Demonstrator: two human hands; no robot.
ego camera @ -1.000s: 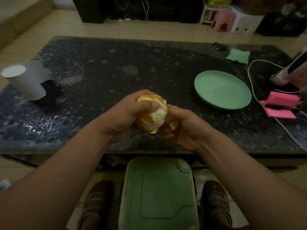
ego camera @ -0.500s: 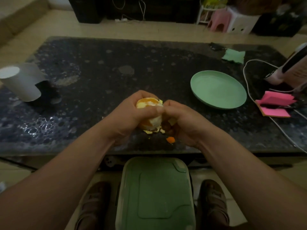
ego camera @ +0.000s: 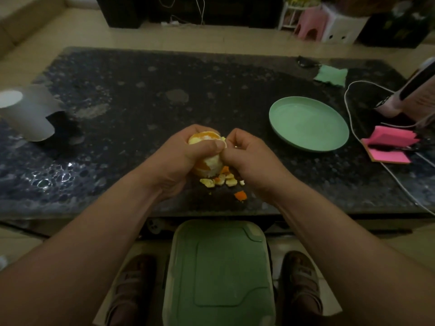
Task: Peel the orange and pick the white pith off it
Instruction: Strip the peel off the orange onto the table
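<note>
My left hand grips a partly peeled orange over the near middle of the dark table; its thumb lies across the fruit's white pith. My right hand is against the orange's right side, fingers curled and pinching at the peel near the top. Several small peel pieces lie on the table just under the orange, with one orange scrap a little nearer the edge.
An empty green plate sits to the right. Further right are pink sticky notes, a white cable and a green cloth. A grey cup lies at the left. A green bin lid is below the table edge, between my feet.
Peel bits have dropped from the orange onto the table below it. My right hand has shifted from the orange's lower right up to its upper right side.
</note>
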